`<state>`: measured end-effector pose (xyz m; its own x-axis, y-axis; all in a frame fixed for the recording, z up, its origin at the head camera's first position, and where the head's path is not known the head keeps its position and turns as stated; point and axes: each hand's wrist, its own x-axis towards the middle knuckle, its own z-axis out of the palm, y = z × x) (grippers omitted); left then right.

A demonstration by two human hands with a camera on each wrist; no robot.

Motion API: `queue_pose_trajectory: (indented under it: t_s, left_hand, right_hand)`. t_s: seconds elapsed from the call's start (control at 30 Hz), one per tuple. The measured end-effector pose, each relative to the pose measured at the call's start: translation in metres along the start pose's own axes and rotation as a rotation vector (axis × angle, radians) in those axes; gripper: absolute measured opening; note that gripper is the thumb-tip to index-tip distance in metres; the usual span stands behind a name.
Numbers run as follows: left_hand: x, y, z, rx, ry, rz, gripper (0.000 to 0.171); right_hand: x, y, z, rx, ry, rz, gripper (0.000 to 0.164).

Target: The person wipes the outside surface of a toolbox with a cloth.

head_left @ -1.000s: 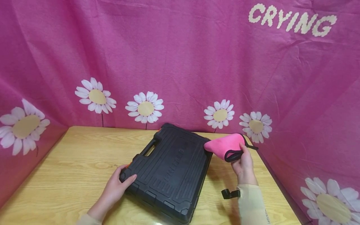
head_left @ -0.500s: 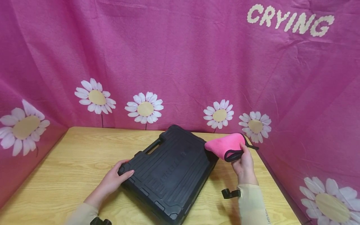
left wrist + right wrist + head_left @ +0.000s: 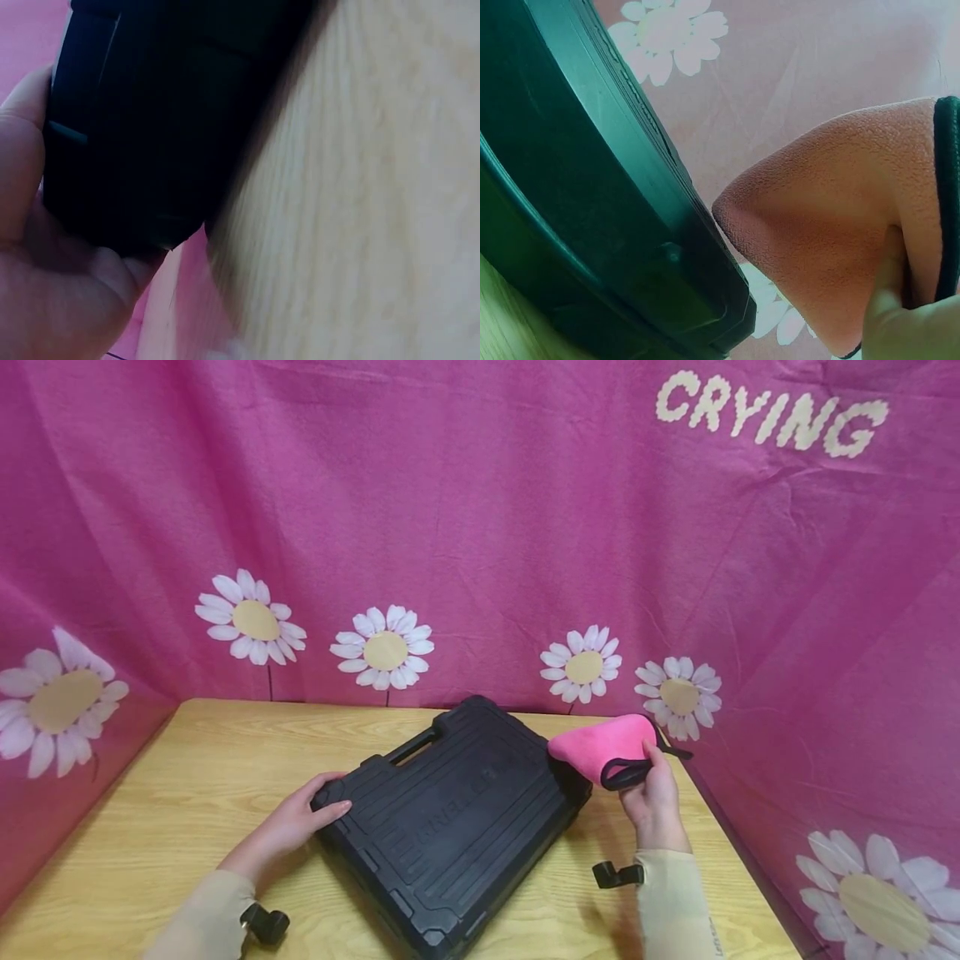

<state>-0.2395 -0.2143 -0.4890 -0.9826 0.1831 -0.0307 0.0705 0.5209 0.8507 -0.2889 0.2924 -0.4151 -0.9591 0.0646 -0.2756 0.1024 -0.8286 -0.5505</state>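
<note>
A black hard plastic carrying case [image 3: 457, 818] with a built-in handle [image 3: 412, 747] and raised lettering lies at an angle on the wooden table. My left hand [image 3: 288, 822] grips its left corner, thumb on the top face and the other fingers underneath or behind, mostly hidden. In the left wrist view that hand [image 3: 64, 292] wraps the end of the dark case [image 3: 150, 135]. A folded pink cloth [image 3: 607, 745] with black edging is pinched in my right hand [image 3: 654, 797], just off the case's right side. The right wrist view shows the cloth's tip [image 3: 742, 210] close to the case edge [image 3: 660, 172]; contact is unclear.
Pink fabric with printed daisies [image 3: 386, 650] hangs behind and at both sides of the wooden table [image 3: 225, 760]. Black straps or mounts [image 3: 617, 875] stick out from both wrists. A black strap end [image 3: 677, 752] hangs off the cloth.
The case has turned clockwise, its far end swinging right and its near end left. My left hand has moved slightly up and left with its corner. The right hand and cloth have barely moved.
</note>
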Motion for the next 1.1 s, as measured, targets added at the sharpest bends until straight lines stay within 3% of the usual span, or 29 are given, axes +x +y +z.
queue_pose_trajectory:
  t_s: [0.23, 0.43, 0.87, 1.1]
  left_hand:
    - [0.002, -0.001, -0.002, -0.028, 0.005, -0.033, 0.065]
    - [-0.004, 0.004, 0.004, -0.013, 0.034, -0.115, 0.072]
    - [-0.029, 0.023, 0.039, -0.033, 0.277, -0.261, 0.086]
    - [-0.041, 0.039, 0.057, -0.093, 0.309, -0.315, 0.102]
  right_hand:
    - [0.002, 0.0, 0.002, 0.003, 0.027, 0.018, 0.028]
    - [0.003, 0.0, 0.001, 0.002, 0.029, 0.021, 0.028]
    - [0.002, 0.002, 0.0, -0.033, 0.06, 0.028, 0.039]
    - [0.002, 0.005, 0.002, -0.017, 0.049, 0.022, 0.041]
